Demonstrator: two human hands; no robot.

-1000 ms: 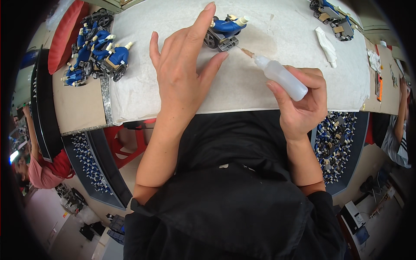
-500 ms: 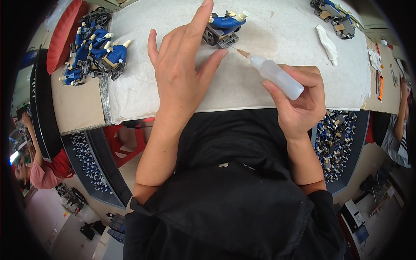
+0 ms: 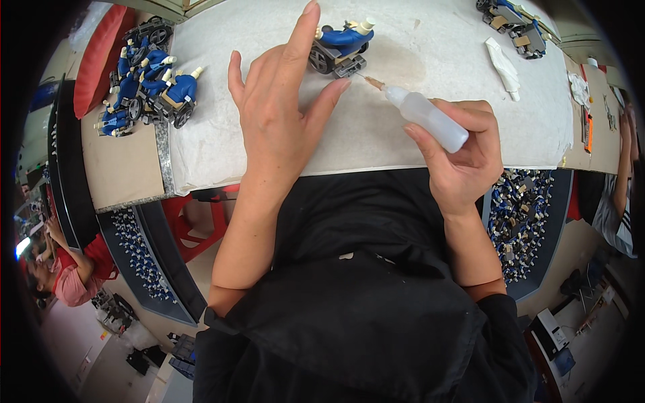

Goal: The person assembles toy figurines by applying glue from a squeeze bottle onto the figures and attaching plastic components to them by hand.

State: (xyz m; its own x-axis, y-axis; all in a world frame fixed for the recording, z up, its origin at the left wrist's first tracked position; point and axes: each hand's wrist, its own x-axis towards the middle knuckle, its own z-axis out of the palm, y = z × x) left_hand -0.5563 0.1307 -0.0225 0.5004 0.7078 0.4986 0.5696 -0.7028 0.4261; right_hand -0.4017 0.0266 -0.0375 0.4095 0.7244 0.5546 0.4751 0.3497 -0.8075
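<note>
A small toy figure in a wheelchair [image 3: 347, 41], with a blue body, cream head and dark wheels, stands on the white-covered table. My left hand [image 3: 277, 111] is beside it with fingers spread, the index finger stretched past its wheel and the thumb close to its grey footrest. Whether the thumb touches the toy I cannot tell. In my right hand [image 3: 470, 144] is a translucent white squeeze bottle [image 3: 430, 117], tilted, held between thumb and fingers. Its thin needle tip with a tan base points at the footrest, near my left thumb.
Several similar toy figures [image 3: 158, 84] crowd the table's left side, and more [image 3: 527, 40] stand at the far right. A crumpled white tube [image 3: 502, 67] lies nearer. Bins of small parts [image 3: 521, 221] flank my lap. A person in a pink sleeve [image 3: 77, 275] sits at left.
The wheelchair figure, both hands and the bottle appear slightly further left in the view. My grip on the bottle is unchanged. The person at left has shifted their arms.
</note>
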